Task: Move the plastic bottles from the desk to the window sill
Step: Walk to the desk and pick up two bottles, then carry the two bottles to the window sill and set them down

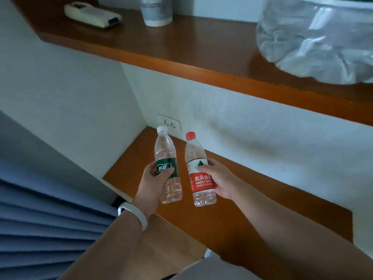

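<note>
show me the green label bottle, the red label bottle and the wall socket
green label bottle [164, 147], head view, clear body above the label
red label bottle [201, 181], head view, red part of the label
wall socket [170, 123], head view, middle of its faceplate

I see both arms stretched forward side by side, the left hand [155, 181] curled round a green-labelled bottle [164, 147], the right hand [219, 179] round a red-labelled bottle [196, 151], thumbs across the labels.

One wide head-worn camera looks forward and down from close behind the left hand [153, 181] and right hand [218, 179], taking in the tabletop [129, 168] beneath them and the shelf [201, 49] above.
</note>
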